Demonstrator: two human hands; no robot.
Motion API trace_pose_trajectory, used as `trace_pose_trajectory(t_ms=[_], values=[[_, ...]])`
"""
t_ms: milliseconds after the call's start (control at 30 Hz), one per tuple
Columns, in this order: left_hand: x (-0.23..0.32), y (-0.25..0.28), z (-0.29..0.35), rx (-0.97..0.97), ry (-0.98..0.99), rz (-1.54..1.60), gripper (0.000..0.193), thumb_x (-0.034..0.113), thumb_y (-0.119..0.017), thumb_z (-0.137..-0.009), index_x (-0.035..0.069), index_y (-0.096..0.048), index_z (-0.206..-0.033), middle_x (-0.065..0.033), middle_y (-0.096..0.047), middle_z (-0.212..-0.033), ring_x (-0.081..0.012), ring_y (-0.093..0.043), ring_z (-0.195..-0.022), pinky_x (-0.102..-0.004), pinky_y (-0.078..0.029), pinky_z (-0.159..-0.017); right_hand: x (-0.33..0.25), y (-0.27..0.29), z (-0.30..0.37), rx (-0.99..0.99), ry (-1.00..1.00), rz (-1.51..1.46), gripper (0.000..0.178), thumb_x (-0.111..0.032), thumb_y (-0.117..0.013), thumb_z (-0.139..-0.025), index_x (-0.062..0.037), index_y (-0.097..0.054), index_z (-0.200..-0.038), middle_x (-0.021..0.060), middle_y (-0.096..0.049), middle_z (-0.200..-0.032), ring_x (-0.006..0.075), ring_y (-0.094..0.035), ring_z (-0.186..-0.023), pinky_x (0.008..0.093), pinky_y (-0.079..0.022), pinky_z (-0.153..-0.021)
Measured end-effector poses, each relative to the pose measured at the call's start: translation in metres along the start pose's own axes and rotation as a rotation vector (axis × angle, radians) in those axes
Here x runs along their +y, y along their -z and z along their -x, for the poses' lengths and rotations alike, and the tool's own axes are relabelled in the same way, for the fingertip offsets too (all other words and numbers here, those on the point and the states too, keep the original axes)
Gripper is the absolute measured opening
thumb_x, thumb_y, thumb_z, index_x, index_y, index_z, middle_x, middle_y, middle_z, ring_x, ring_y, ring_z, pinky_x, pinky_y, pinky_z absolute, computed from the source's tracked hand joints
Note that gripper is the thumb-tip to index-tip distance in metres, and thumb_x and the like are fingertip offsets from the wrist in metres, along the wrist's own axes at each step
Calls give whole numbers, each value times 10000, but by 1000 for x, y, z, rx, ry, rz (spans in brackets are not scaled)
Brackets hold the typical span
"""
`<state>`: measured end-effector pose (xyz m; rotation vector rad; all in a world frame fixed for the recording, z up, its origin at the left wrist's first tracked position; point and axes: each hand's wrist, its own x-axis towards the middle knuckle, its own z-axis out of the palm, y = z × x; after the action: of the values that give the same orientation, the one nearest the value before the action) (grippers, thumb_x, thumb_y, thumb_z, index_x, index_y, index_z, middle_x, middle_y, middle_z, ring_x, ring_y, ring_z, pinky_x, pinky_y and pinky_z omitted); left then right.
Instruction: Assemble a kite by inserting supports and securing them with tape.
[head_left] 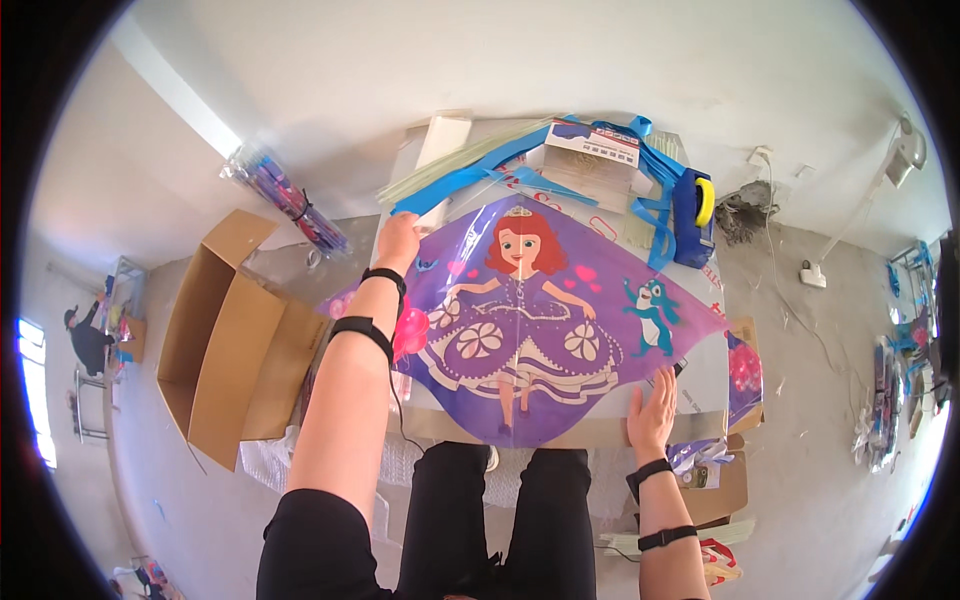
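Note:
A purple diamond-shaped kite [590, 290] lies flat on the board [700, 400], printed with a red-haired princess and a blue rabbit. My left hand [398, 242] is at its upper left edge, beside the end of a blue strip [470, 165]. Its fingers look curled, and what they pinch is hidden. With fingers stretched out, my right hand [652, 412] rests by the kite's lower right edge. A small dark piece [680, 369] lies at its fingertips. Pale thin rods [430, 175] lie along the board's far left.
At the far side stand a clear box [590, 172] with a printed card and a blue tape dispenser [693, 215] with a yellow wheel. An open cardboard box [235, 340] is to the left, near wrapped bundles [285, 200]. Another person [90, 335] is at the distant left.

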<state>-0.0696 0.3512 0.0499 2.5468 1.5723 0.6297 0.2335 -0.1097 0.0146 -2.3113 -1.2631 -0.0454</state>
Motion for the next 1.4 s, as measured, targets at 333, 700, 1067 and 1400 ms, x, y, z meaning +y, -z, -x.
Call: trace_pose_trajectory(t_ms=[333, 700, 1067, 1400], values=[[-39, -36, -27, -203, -153, -250, 350, 317, -668, -826, 6, -613, -977, -217, -630, -990, -402, -597, -941, -472, -489, -795, 12, -1, -3, -54, -88, -9, 465, -201, -611, -850, 32, -513, -1240, 214, -479, -1354, 335, -408, -1312, 436, -316, -1107], [-89, -89, -62, -253, 207, 406, 252, 194, -601, -863, -55, -586, -825, -263, -607, -822, -431, -587, -789, -488, -448, -694, 25, 20, 10, 63, -24, -70, 398, -203, -605, -876, 29, -517, -1187, 175, -539, -1252, 310, -443, -1279, 415, -325, -1110], [-49, -24, -69, 13, -67, -43, 327, 309, -487, -945, 38, -636, -1050, -218, -629, -1041, -410, -565, -1010, -476, -438, -858, 24, 0, 0, -25, -73, 83, 414, -168, -599, -846, 21, -525, -1207, 215, -494, -1322, 349, -420, -1290, 444, -320, -1097], [-34, 1, -77, -75, 342, 236, 281, 258, -719, -783, 54, -662, -969, -102, -707, -775, -165, -685, -655, -336, -514, -596, 8, 0, -5, 9, 15, -9, 345, -101, -589, -853, 31, -511, -1163, 204, -542, -1232, 366, -466, -1236, 447, -366, -1052]])
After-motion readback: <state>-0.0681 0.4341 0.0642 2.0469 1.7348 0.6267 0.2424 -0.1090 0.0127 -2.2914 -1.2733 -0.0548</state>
